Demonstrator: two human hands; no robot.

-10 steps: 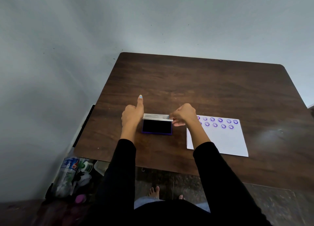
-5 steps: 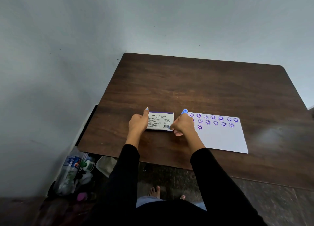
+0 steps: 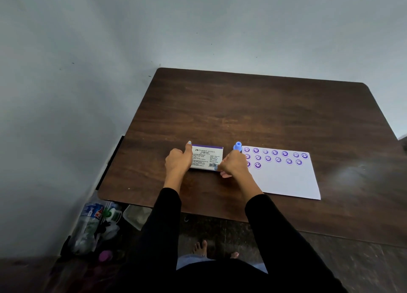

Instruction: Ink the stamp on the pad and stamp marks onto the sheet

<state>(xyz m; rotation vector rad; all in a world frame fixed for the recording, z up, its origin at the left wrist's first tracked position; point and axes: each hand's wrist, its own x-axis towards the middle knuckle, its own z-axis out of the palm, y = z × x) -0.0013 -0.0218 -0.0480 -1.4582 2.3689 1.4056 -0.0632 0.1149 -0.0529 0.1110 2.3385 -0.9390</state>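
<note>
Resting at the two short sides of the closed stamp pad [image 3: 207,158], the hands are in the lower middle of the frame: the left hand [image 3: 178,162] lies against the left side of the case with its fingers curled and the thumb stretched up along the edge, and the right hand [image 3: 234,165] is a loose fist whose fingertips touch the lower right corner of the lid. I cannot tell if the right hand also holds the blue stamp [image 3: 237,146], which shows just above its knuckles, between the pad and the sheet; it may only stand on the counter [image 3: 253,107] behind the hand. The lid of the pad is down, with the printed label on top, so no ink surface is visible. To the right, the white sheet [image 3: 286,178] lies flat, and it carries purple smiley marks [image 3: 285,153] in two full rows along its top edge and two more marks at the start of a third row; the lower part is blank. In my judgement the step in hand is closing the pad. To do it well, both hands should press evenly on the case so that it does not slide on the smooth wood, and the right hand should keep off the fresh marks beside it.
</note>
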